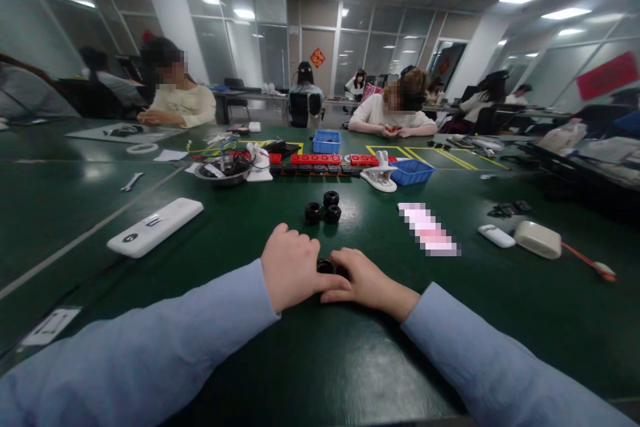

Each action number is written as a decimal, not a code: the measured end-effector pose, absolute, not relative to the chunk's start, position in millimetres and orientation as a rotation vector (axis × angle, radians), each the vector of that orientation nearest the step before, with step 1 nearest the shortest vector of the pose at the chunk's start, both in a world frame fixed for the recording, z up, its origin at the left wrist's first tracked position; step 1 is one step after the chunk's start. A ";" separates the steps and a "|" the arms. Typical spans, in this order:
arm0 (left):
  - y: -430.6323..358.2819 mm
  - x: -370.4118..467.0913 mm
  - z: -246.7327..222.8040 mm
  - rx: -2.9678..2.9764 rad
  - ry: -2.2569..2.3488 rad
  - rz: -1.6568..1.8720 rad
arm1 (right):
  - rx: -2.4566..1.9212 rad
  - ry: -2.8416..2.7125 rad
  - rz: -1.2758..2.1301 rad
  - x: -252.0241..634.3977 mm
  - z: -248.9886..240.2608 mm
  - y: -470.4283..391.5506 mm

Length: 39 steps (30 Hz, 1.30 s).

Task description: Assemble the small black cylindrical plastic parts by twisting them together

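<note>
Between my hands is a small black wheel [327,267], partly covered by my fingers. My left hand [291,267] is closed at its left side, fingers curled and thumb reaching across the front. From the right, my right hand [367,283] is closed on it too, its forefinger behind and its thumb in front, against my left thumb. A second dark piece shows beside my right fingers; its shape is mostly hidden. Just beyond my hands stand three more black wheels: a left one [313,213], a back one [331,199] and a right one [333,214].
On the green table [240,213] lie a white power bank [156,227], a blurred-out phone [429,229], a white mouse [496,236] and a cream case [537,239]. Farther back are red holders [316,159], a metal bowl [223,177] and a blue tray [413,173]. Several people sit beyond.
</note>
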<state>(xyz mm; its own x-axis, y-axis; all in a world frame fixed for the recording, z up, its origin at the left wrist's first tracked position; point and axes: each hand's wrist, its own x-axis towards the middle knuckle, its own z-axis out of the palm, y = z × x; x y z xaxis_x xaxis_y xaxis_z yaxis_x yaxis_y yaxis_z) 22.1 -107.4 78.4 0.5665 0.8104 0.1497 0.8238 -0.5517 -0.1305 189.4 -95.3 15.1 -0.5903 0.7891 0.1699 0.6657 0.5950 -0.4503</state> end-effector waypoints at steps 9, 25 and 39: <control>-71.8 1.4 89.2 -3.378 -0.704 -0.297 | -1.074 -2.518 0.583 194.7 24.2 -96.7; -70.5 2.5 93.3 -3.469 -0.590 0.011 | -1.002 -2.630 0.625 199.3 27.0 -92.2; -74.4 5.4 93.3 -3.337 -0.742 0.068 | -0.990 -2.604 0.630 200.1 23.6 -93.0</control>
<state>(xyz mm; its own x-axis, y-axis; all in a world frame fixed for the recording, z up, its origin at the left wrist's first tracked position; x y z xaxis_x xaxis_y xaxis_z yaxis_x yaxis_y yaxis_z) 5.4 -74.4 93.3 0.9068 0.4101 -0.0974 0.4210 -0.8692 0.2592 200.1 -93.0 23.6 -0.7242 0.6813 0.1068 0.5571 0.6692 -0.4917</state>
